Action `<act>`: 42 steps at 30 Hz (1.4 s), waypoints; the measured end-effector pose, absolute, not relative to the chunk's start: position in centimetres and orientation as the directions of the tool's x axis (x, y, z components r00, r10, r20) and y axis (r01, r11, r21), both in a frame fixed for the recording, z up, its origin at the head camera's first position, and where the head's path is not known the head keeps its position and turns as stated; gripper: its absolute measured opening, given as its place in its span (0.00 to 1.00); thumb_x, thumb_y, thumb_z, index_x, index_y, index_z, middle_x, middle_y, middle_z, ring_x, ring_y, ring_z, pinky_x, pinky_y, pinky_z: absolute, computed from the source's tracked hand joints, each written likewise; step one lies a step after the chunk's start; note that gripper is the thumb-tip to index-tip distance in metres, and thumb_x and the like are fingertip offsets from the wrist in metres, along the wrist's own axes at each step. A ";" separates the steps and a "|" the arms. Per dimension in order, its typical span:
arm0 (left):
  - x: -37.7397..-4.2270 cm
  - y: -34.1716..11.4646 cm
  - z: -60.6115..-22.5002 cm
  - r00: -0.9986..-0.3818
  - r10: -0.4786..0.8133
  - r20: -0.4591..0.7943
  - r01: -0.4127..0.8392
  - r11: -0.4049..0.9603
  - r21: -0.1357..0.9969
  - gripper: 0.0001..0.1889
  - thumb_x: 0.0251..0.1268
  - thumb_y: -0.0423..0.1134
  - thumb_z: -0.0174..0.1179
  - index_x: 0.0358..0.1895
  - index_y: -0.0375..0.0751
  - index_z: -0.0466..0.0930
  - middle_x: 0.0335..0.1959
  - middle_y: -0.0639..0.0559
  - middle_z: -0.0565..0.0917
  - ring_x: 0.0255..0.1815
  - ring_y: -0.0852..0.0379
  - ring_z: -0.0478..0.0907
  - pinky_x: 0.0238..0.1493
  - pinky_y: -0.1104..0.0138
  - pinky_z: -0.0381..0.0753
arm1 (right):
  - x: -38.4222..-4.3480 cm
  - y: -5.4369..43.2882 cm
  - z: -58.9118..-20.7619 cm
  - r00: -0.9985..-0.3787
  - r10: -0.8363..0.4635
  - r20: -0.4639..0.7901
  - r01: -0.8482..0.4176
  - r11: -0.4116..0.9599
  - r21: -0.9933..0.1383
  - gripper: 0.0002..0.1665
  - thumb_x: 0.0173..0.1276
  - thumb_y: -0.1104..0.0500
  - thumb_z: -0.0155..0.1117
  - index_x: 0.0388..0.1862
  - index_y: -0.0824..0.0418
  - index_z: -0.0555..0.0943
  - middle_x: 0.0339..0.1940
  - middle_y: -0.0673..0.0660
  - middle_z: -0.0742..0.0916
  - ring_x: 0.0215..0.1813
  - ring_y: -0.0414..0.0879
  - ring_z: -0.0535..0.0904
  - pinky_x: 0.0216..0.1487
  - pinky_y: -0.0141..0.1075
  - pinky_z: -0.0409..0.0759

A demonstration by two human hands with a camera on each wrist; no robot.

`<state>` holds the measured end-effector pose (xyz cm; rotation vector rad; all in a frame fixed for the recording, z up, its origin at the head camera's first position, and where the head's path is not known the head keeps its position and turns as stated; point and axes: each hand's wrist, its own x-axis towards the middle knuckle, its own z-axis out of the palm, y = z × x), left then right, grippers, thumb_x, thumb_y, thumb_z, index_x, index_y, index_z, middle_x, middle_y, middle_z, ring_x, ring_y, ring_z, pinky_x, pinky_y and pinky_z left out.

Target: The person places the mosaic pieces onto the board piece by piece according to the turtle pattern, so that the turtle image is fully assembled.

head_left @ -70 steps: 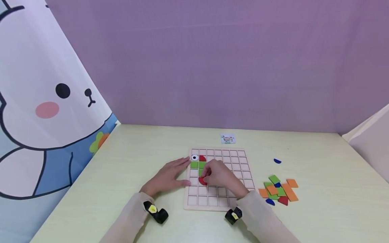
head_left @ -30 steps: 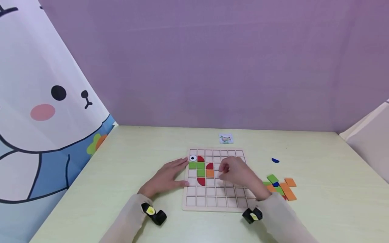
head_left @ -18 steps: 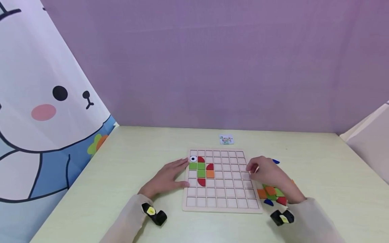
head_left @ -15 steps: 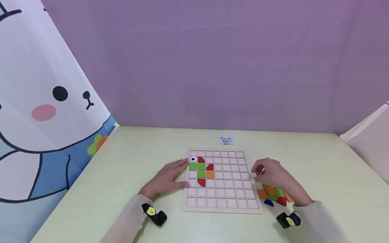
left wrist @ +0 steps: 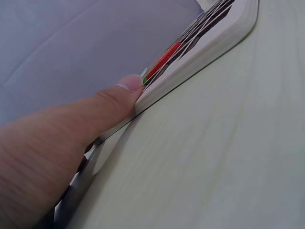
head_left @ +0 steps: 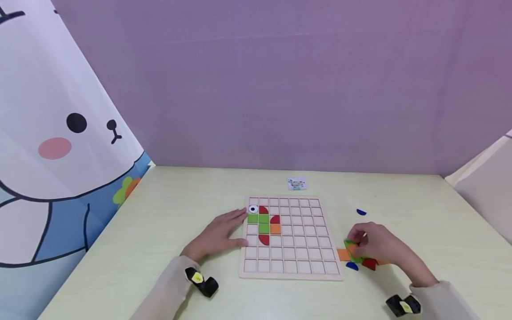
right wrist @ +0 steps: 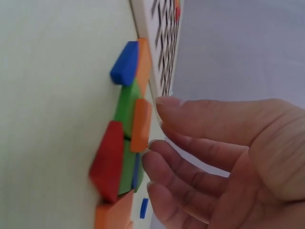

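Note:
My left hand [head_left: 218,233] rests along the left edge of a wooden grid board [head_left: 292,267], fingers straight; in the left wrist view its thumb [left wrist: 107,107] touches the board's rim. On the board lie an eye tile [head_left: 253,209], several green squares, red rounded tiles and an orange square [head_left: 275,229]. My right hand [head_left: 374,242] is over the loose tile pile, fingers loosely bent. The right wrist view shows its fingertips close beside an orange tile [right wrist: 141,125] on top of green ones [right wrist: 125,109], holding nothing. A red tile [right wrist: 108,162] and blue tile [right wrist: 125,63] lie around it.
A small picture card [head_left: 297,183] lies behind the board. One blue half-round tile [head_left: 361,212] sits apart from the pile, farther back. A purple cloth backdrop [head_left: 296,89] stands at the table's far edge, with a cartoon-printed cloth [head_left: 28,169] on the left.
My right hand has left the board, where a red rounded tile and an orange square now show beside the green ones, and has moved right to the pile. The left hand stays put.

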<state>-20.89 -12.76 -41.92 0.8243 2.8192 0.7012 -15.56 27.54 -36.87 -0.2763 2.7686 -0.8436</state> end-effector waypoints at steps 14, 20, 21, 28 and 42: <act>-21.0 -12.7 -41.8 -0.838 0.545 0.018 0.487 0.734 0.474 0.43 0.59 0.63 0.58 0.75 0.50 0.55 0.77 0.57 0.53 0.78 0.48 0.48 0.74 0.47 0.51 | -15.4 27.6 -37.5 -0.961 -0.211 -0.178 -0.079 0.828 -0.556 0.15 0.50 0.67 0.74 0.33 0.61 0.76 0.29 0.52 0.78 0.32 0.45 0.71 0.30 0.32 0.71; -21.0 -12.8 -41.8 -0.839 0.544 0.017 0.487 0.735 0.472 0.43 0.59 0.64 0.57 0.74 0.50 0.55 0.77 0.56 0.54 0.78 0.48 0.49 0.74 0.47 0.51 | -15.7 27.1 -37.1 -0.961 -0.232 -0.152 -0.116 0.834 -0.540 0.14 0.52 0.67 0.73 0.29 0.60 0.74 0.27 0.51 0.77 0.31 0.45 0.70 0.29 0.31 0.70; -21.0 -12.8 -41.8 -0.838 0.545 0.019 0.489 0.735 0.470 0.43 0.59 0.64 0.57 0.74 0.50 0.55 0.77 0.56 0.54 0.78 0.48 0.49 0.74 0.47 0.51 | -15.7 26.9 -37.0 -0.960 -0.242 -0.143 -0.129 0.830 -0.542 0.13 0.52 0.68 0.72 0.28 0.59 0.74 0.27 0.51 0.78 0.31 0.45 0.71 0.29 0.30 0.70; -20.9 -12.8 -42.0 -0.839 0.544 0.022 0.489 0.735 0.470 0.43 0.59 0.63 0.58 0.74 0.50 0.55 0.77 0.56 0.54 0.78 0.48 0.49 0.74 0.48 0.51 | -16.1 25.7 -36.5 -0.946 -0.317 -0.076 -0.213 0.777 -0.593 0.11 0.53 0.70 0.71 0.29 0.60 0.77 0.26 0.51 0.77 0.31 0.44 0.71 0.29 0.28 0.72; -20.7 -12.6 -42.0 -0.844 0.536 0.016 0.479 0.740 0.472 0.43 0.58 0.64 0.58 0.75 0.52 0.54 0.77 0.59 0.53 0.78 0.50 0.48 0.75 0.48 0.50 | -17.5 20.3 -35.7 -0.932 -0.358 -0.058 -0.240 0.727 -0.644 0.09 0.55 0.73 0.67 0.30 0.60 0.81 0.28 0.52 0.79 0.32 0.44 0.72 0.30 0.30 0.73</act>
